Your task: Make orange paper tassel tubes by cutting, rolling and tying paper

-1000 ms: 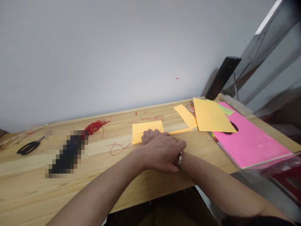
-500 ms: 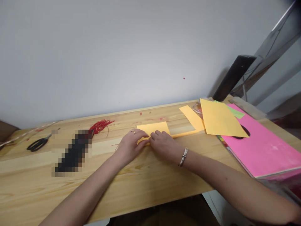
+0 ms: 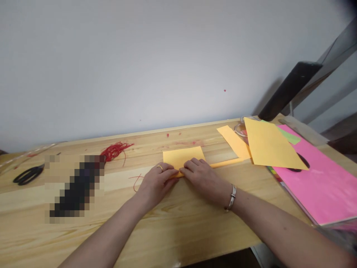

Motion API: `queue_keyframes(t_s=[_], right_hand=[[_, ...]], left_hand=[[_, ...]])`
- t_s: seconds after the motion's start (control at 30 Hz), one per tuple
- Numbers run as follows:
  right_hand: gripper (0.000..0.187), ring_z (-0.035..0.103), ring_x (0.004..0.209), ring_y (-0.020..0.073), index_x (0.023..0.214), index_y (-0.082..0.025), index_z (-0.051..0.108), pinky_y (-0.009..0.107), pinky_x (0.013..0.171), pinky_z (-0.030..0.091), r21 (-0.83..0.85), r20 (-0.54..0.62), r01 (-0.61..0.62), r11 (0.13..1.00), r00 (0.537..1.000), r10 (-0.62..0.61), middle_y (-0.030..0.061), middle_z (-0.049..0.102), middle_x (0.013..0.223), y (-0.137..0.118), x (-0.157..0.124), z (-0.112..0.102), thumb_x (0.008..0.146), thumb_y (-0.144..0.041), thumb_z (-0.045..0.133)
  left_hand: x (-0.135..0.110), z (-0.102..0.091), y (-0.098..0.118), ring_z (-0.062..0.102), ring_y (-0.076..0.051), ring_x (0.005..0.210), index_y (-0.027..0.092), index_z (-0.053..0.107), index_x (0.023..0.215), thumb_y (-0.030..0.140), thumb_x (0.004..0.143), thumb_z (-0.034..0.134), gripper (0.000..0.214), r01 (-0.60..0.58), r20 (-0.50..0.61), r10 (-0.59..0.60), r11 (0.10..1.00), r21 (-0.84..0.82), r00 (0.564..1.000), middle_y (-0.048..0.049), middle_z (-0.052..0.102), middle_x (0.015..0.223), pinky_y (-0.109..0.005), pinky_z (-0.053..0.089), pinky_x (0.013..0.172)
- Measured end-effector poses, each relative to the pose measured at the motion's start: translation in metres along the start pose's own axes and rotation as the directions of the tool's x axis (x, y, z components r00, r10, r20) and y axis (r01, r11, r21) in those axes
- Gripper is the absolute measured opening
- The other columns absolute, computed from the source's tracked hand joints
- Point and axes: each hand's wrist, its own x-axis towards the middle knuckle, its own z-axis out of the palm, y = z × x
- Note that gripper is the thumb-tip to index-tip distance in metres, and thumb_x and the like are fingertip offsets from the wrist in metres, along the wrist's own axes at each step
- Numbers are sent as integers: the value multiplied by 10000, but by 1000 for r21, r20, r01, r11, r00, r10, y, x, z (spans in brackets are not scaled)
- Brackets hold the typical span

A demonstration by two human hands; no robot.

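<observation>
A piece of orange-yellow paper [image 3: 184,155] lies on the wooden table, its near edge folded or rolled under my fingers. My left hand [image 3: 160,180] pinches that near edge between thumb and fingers. Close beside it, my right hand [image 3: 199,175] presses on the same edge with its fingers curled. The fold itself is mostly hidden by my fingertips. A thin orange paper strip [image 3: 227,162] runs out to the right from behind my right hand. Just left of my left hand lies a loose red thread [image 3: 137,179].
Black-handled scissors [image 3: 28,175], a blurred-out dark object [image 3: 76,188] and a tangle of red string [image 3: 115,150] lie at left. At right are a yellow sheet [image 3: 275,145], pink paper [image 3: 326,186], an orange paper strip [image 3: 232,139] and a leaning black cylinder [image 3: 290,89] by the wall.
The view has shifted slightly. My right hand's fingers have moved a little apart from my left, and more of the paper shows above the fold.
</observation>
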Motion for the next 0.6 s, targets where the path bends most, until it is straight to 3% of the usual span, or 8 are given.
queue_keyframes(t_s=[0.47, 0.6], right_hand=[[249, 422, 904, 181, 1110, -182, 542, 310, 783, 343, 81, -8, 15, 997, 1000, -15, 75, 527, 973, 10, -1, 5, 894, -142, 425], [242, 421, 904, 177, 1097, -175, 548, 312, 787, 344, 80, -17, 16, 997, 1000, -15, 78, 526, 978, 11, -1, 7, 892, -134, 427]], left_hand=[[1, -11, 2, 584, -171, 816, 249, 652, 931, 318, 832, 518, 180, 139, 133, -148, 988, 71, 980, -30, 638, 960, -294, 448, 672], [2, -34, -7, 554, -142, 639, 222, 617, 808, 386, 764, 587, 172, 236, 273, -251, 968, 86, 929, 23, 611, 737, -254, 385, 550]])
